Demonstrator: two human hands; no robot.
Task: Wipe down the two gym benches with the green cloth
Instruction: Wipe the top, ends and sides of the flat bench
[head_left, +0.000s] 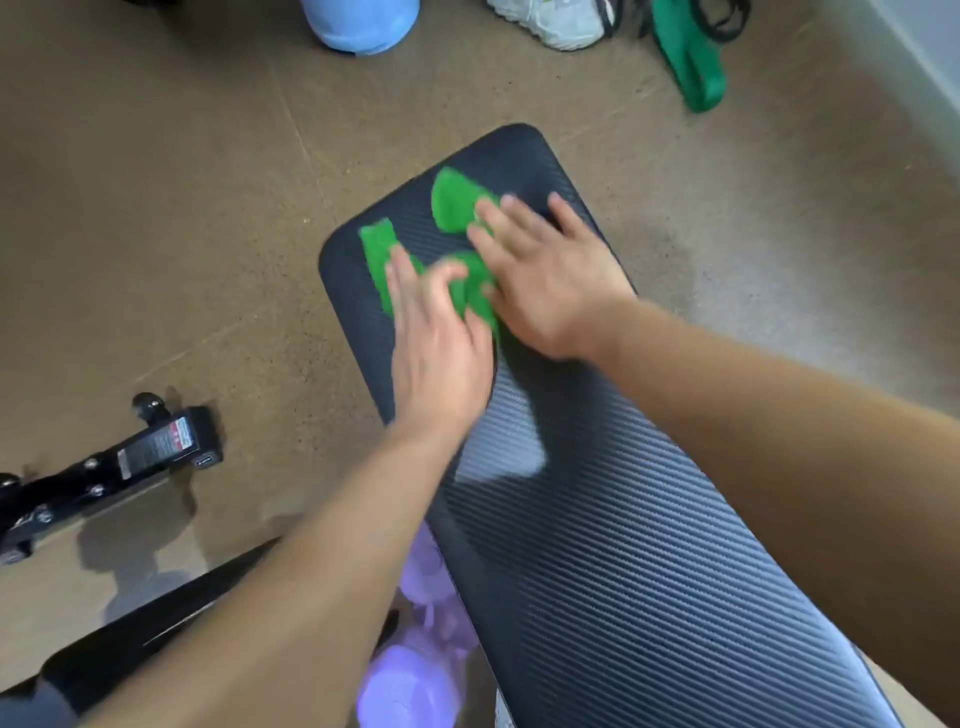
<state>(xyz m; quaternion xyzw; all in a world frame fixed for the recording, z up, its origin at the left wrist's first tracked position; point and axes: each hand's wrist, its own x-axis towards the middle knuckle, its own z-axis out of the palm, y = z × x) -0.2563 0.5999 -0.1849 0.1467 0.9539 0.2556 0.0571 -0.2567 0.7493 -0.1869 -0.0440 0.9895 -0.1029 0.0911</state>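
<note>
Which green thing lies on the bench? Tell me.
The green cloth, pressed on the bench under the left hand and right hand. The other green item, a strap, lies on the floor beyond it.

One camera, worn on the head.
It looks forward and down from above, close over the left hand (441, 358) and right hand (545, 291), with the floor (156, 208) all around them.

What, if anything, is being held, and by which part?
Nothing gripped: left hand and right hand press the middle of the green cloth onto the bench.
</note>
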